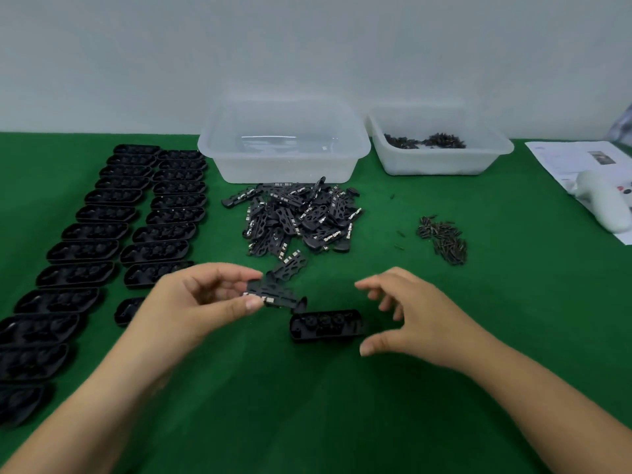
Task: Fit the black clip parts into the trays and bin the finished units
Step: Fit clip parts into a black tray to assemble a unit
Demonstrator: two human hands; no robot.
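The left hand [201,295] pinches a black clip part [273,293], long axis left-right, above the table's [307,405] near-centre. Just right, a tray [326,325] lies likewise. The right hand [415,321] hovers, fingers released.

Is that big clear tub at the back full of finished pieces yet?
No, it looks empty. Through the clear tub only its bare bottom and some glare show, with no black parts inside. The pile of clip parts lies on the cloth before it.

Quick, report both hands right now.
Left hand: pinching a black clip part.
Right hand: open, holding nothing, beside the tray.
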